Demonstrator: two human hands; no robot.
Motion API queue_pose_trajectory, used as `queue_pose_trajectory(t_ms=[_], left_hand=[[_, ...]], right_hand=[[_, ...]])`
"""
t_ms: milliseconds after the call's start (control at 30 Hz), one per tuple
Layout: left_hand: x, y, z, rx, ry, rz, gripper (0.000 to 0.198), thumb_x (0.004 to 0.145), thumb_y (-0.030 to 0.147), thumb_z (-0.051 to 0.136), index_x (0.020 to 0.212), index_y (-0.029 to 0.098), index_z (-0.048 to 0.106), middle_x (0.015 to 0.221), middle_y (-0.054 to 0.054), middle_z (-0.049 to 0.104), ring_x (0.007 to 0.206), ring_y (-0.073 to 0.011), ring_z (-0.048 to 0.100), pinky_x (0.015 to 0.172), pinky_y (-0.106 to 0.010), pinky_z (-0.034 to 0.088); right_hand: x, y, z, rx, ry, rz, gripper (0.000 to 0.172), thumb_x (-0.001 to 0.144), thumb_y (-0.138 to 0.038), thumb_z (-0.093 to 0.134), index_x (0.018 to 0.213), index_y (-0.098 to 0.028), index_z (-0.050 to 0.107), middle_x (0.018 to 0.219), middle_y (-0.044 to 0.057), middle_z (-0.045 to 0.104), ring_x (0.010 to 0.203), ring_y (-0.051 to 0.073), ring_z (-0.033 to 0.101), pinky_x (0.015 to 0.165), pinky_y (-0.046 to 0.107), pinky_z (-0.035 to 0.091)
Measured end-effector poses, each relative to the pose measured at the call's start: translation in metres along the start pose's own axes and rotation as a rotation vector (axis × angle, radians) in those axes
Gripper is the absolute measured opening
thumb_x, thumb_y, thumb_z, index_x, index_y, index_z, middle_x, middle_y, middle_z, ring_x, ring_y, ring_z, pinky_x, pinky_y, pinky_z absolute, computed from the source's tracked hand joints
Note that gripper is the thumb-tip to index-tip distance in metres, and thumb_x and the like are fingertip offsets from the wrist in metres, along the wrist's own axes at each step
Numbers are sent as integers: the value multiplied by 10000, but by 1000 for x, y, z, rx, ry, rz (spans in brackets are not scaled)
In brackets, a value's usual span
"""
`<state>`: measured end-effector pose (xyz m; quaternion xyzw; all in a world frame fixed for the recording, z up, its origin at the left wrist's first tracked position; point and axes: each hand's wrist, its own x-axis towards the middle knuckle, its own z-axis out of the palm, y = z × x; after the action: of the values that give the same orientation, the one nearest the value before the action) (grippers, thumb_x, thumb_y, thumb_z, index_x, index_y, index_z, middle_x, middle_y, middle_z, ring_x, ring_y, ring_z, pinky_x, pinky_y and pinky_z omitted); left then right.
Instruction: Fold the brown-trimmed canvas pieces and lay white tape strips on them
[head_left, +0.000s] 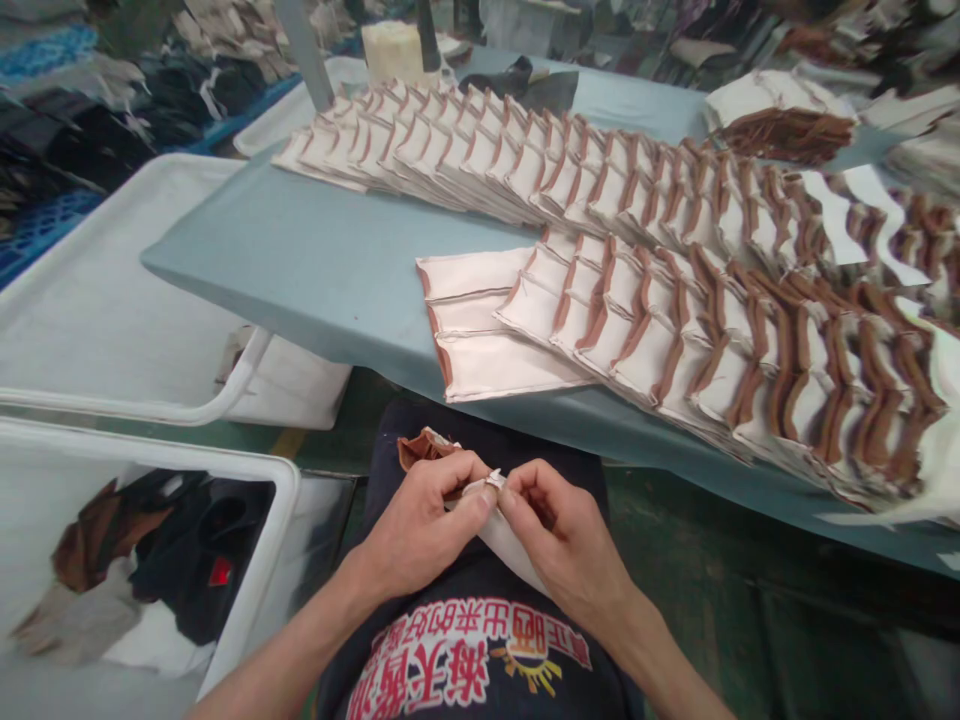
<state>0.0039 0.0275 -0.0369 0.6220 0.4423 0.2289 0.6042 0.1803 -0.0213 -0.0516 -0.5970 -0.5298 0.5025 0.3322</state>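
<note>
Cream fabric piece (pixel 511 547), brown at one end, pinched over lap by left hand (pixel 424 525) and right hand (pixel 566 545), fingertips meeting at top fold. Long axis slanting upper-left to lower-right, passing under right hand. Fanned rows (pixel 600 200) on table (pixel 300 260), well apart.

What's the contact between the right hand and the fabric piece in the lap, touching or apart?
Touching. The head view shows the right hand pinching the fabric piece between its fingers; the left hand grips it too.

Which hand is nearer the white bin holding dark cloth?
Left. The left hand sits just right of the white bin; the right hand lies farther right, beyond it. Both pinch one fabric piece.
</note>
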Motion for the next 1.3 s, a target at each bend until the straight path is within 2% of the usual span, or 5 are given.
queue_pose_trajectory(t_ms=[567,867,1000,1167,1300], left_hand=[[-18,-33,26,-236,412,-113,393,1018,460,492,741,189,554,697,7,557,677,-163,510,664,-271,423],[-24,-30,15,-312,83,-243,668,998,723,372,801,161,676,762,-34,623,707,-180,524,667,-274,437],[-22,-13,3,-100,-113,-152,418,997,531,522,808,173,625,765,-2,589,707,-164,504,662,-266,399],[-19,-1,16,245,35,-15,382,975,321,526,632,198,412,620,41,444,611,-131,405,612,-281,297],[-11,2,25,135,90,-28,354,1016,393,485,743,181,566,725,1,582,691,-164,501,661,-286,374]], right_hand=[[-12,-2,29,-331,158,-170,267,1021,-309,481,792,-223,590,687,-1,655,591,148,614,586,267,388],[-35,19,25,-310,251,-190,240,968,-241,562,730,-229,538,644,-31,583,554,127,545,575,264,367],[-35,20,27,-299,267,-212,251,959,-220,563,712,-222,515,626,-39,544,537,116,523,559,262,343],[-34,19,26,-226,322,-277,260,959,-226,572,710,-219,497,641,-44,507,558,112,491,576,265,332],[-30,16,19,31,315,-154,248,977,-311,546,748,-222,511,695,-31,513,614,130,478,603,263,375]])
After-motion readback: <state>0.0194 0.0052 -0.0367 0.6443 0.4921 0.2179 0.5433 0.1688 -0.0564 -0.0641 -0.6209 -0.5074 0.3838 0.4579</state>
